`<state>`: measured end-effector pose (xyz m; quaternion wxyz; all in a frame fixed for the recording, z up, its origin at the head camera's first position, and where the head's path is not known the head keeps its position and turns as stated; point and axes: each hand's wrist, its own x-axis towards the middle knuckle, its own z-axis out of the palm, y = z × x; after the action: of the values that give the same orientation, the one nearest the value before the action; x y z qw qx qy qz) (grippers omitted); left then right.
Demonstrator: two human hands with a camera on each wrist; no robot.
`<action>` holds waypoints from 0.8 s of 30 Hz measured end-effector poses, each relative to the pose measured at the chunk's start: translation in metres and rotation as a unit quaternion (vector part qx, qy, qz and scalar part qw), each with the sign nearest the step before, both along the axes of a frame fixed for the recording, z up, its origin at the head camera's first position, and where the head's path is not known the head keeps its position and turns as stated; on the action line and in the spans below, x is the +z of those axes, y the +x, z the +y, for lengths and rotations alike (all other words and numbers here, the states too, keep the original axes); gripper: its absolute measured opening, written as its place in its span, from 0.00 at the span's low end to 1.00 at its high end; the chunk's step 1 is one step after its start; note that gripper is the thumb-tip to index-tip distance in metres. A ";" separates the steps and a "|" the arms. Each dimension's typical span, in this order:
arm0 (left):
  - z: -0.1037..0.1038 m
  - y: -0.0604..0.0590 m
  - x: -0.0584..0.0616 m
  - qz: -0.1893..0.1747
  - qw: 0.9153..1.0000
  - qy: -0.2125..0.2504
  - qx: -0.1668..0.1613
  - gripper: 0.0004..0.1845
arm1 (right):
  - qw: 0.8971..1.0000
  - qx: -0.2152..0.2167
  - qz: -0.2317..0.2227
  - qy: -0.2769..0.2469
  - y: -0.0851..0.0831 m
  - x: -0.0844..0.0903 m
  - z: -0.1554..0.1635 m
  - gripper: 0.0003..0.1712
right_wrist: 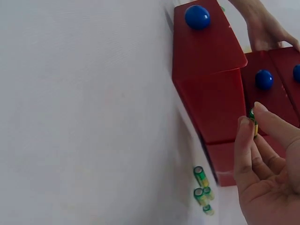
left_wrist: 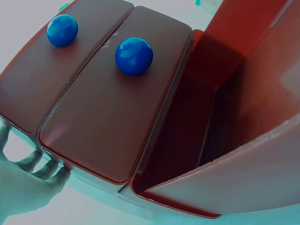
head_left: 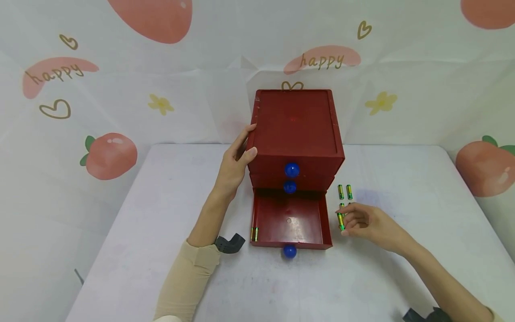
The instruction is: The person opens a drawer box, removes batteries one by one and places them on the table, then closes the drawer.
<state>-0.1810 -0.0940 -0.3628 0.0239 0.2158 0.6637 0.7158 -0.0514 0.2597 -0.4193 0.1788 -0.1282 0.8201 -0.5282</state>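
A red three-drawer cabinet [head_left: 295,123] with round blue knobs stands at the table's middle, its bottom drawer [head_left: 277,210] pulled out. My left hand [head_left: 231,167] rests against the cabinet's left side, fingers extended. Between thumb and fingertips my right hand [head_left: 368,223] pinches a small green-and-yellow battery [head_left: 340,221], just right of the drawer and outside it. Two batteries [head_left: 254,234] stand side by side in the drawer's front left corner. Several more batteries [right_wrist: 200,176] lie on the table beside the cabinet's right side; some are partly hidden by my right hand in the head view.
The white table [head_left: 161,214] runs to a printed cloth backdrop [head_left: 213,98] behind the cabinet. The drawer's front wall, with its blue knob [head_left: 289,251], juts toward me. A black strap [head_left: 230,244] sits at my left wrist.
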 end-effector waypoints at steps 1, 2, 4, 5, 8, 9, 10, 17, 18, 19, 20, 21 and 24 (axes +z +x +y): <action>0.000 0.000 0.000 0.000 1.000 0.001 0.000 0.30 | 1.000 -0.001 0.001 0.001 0.000 -0.001 0.001 0.27; 0.000 0.000 0.000 -0.001 1.000 0.002 0.001 0.30 | 1.000 -0.002 0.001 0.001 0.001 -0.002 0.001 0.27; 0.000 0.000 0.000 -0.003 1.000 0.002 0.001 0.30 | 1.000 -0.006 -0.002 0.003 0.002 -0.003 0.002 0.27; 0.000 0.000 0.001 -0.004 1.000 0.004 0.001 0.30 | 1.000 -0.007 -0.002 0.005 0.002 -0.003 0.002 0.27; 0.001 0.000 0.001 -0.007 1.000 0.003 0.002 0.30 | 1.000 -0.011 -0.007 0.006 0.004 -0.004 0.002 0.27; 0.001 0.000 0.001 -0.007 1.000 0.004 0.001 0.30 | 1.000 -0.012 -0.009 0.006 0.005 -0.005 0.003 0.27; 0.001 0.000 0.001 -0.008 1.000 0.006 0.000 0.30 | 1.000 -0.013 -0.011 0.005 0.006 -0.005 0.003 0.28; 0.000 0.000 0.001 -0.009 1.000 0.002 -0.001 0.30 | 1.000 -0.018 -0.021 0.006 0.010 -0.008 0.004 0.28; 0.000 0.000 0.000 -0.009 1.000 0.001 0.000 0.30 | 1.000 -0.019 -0.021 0.007 0.011 -0.009 0.004 0.28; 0.000 0.000 0.000 -0.009 1.000 0.000 0.001 0.30 | 1.000 -0.019 -0.022 0.007 0.011 -0.010 0.004 0.28; 0.000 0.000 0.000 -0.008 1.000 -0.001 0.001 0.30 | 1.000 -0.019 -0.021 0.006 0.011 -0.011 0.004 0.28; 0.000 -0.001 0.000 -0.007 1.000 -0.003 0.002 0.30 | 1.000 -0.018 -0.020 0.007 0.012 -0.011 0.004 0.28; 0.000 -0.001 -0.001 -0.006 1.000 -0.003 0.003 0.30 | 1.000 -0.014 -0.011 0.005 0.013 -0.014 0.005 0.27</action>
<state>-0.1818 -0.0943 -0.3635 0.0267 0.2097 0.6665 0.7149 -0.0388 0.2646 -0.4331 0.1813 -0.1099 0.8226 -0.5276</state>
